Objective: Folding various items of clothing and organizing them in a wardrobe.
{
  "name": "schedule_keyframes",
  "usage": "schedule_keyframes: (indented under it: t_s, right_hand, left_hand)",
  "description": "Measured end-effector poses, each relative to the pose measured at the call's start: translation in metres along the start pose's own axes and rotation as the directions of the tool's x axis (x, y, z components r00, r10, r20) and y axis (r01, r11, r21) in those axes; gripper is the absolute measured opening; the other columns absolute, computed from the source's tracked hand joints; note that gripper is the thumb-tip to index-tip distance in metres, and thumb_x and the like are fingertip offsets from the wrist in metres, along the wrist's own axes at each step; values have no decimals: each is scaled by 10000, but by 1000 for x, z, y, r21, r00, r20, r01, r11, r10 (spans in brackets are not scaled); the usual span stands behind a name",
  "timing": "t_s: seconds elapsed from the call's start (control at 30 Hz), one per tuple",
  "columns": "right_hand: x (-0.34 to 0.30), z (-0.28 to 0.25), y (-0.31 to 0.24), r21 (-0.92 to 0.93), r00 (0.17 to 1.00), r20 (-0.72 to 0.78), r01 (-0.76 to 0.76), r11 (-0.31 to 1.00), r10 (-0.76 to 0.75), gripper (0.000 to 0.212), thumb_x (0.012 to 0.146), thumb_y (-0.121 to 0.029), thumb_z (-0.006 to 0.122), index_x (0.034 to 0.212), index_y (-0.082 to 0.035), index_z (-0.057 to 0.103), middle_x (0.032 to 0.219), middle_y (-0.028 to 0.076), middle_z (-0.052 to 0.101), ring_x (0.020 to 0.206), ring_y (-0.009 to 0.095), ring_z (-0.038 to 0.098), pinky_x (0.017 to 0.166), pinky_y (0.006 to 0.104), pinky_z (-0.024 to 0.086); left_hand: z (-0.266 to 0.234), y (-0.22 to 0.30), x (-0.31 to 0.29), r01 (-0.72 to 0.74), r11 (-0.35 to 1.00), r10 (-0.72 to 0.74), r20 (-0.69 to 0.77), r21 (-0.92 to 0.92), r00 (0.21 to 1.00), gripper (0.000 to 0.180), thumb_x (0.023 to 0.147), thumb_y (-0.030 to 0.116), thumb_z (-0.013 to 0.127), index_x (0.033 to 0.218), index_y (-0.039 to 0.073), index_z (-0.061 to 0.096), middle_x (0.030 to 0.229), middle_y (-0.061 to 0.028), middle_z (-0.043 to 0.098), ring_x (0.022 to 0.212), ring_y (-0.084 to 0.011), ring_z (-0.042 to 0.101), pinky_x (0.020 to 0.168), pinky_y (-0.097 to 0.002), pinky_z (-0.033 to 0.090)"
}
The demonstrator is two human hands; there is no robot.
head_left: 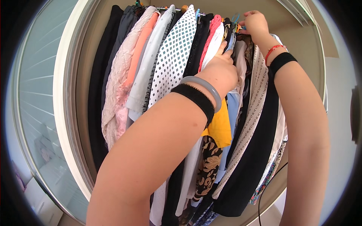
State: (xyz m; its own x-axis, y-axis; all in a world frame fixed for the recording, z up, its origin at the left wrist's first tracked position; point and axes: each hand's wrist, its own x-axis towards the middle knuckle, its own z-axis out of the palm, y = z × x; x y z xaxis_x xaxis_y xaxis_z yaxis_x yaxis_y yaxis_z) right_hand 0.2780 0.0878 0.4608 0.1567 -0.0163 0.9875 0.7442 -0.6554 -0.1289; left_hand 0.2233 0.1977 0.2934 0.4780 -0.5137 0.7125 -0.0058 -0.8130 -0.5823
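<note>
A tightly packed row of clothes hangs from a rail in an open wardrobe. My left hand (221,69) reaches into the row, its fingers apart against the garments beside a white piece (214,41) and a coral-red braided one (209,34). Higher up, my right hand (256,27) has its fingers curled at the hanger tops, on what looks like a clothes hanger (237,27); its grip is partly hidden. Below my right hand hangs a beige garment with rows of lettering (252,101), next to a long black one (247,180). My left forearm covers part of the row.
Left of my arms hang a white diamond-patterned garment (174,56), a crinkled pale pink one (120,75) and dark ones (103,98). A yellow piece (220,124) shows under my left wrist. A frosted glass door (39,83) and white frame (66,75) border the wardrobe. A thin black cord (260,203) hangs low right.
</note>
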Motion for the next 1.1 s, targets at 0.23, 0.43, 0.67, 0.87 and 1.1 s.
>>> schedule_keyframes:
  t_s: [0.23, 0.43, 0.67, 0.87, 1.1]
  right_hand:
    - [-24, -15, -21, 211, 988, 132, -101, 972, 74, 301, 956, -141, 385, 1176, 19, 514, 867, 136, 623, 788, 205, 633, 641, 300, 577]
    - [-26, -12, -19, 229, 969, 194, -197, 953, 153, 307, 955, -159, 397, 1167, 27, 517, 925, 150, 613, 797, 211, 633, 617, 307, 578]
    - [-12, 13, -11, 56, 944, 271, -210, 976, 187, 297, 943, -146, 416, 1147, 28, 545, 975, 154, 613, 802, 262, 653, 606, 346, 587]
    - [45, 12, 75, -787, 847, 491, 532, 313, -204, 265, 831, -156, 504, 886, 7, 704, 939, 229, 660, 905, 341, 654, 780, 380, 532]
    - [-75, -18, -15, -287, 883, 467, 103, 952, 45, 498, 917, -248, 493, 1339, -10, 379, 970, 222, 641, 837, 351, 656, 663, 391, 545]
  left_hand:
    - [4, -1, -1, 12, 998, -15, -45, -63, 999, 340, 856, 210, 459, 1102, 83, 656, 1227, -113, 584, 1350, -248, 312, 1146, -474, 43]
    - [0, -1, -1, 5, 999, -6, -19, -31, 1000, 350, 867, 220, 448, 1121, 73, 639, 1248, -113, 568, 1351, -251, 308, 1143, -482, 37]
    - [1, -3, -6, 7, 1000, -7, -5, -24, 1000, 356, 864, 220, 440, 1125, 78, 636, 1248, -113, 566, 1353, -265, 302, 1144, -483, 31]
    - [-18, 23, 16, -52, 995, 39, -143, -88, 989, 349, 856, 211, 443, 1103, 79, 651, 1238, -114, 571, 1348, -260, 310, 1147, -471, 30]
    - [0, 5, 1, 14, 999, -13, 20, -51, 1000, 378, 879, 277, 447, 1148, 86, 631, 1269, -100, 549, 1365, -257, 278, 1144, -487, 12]
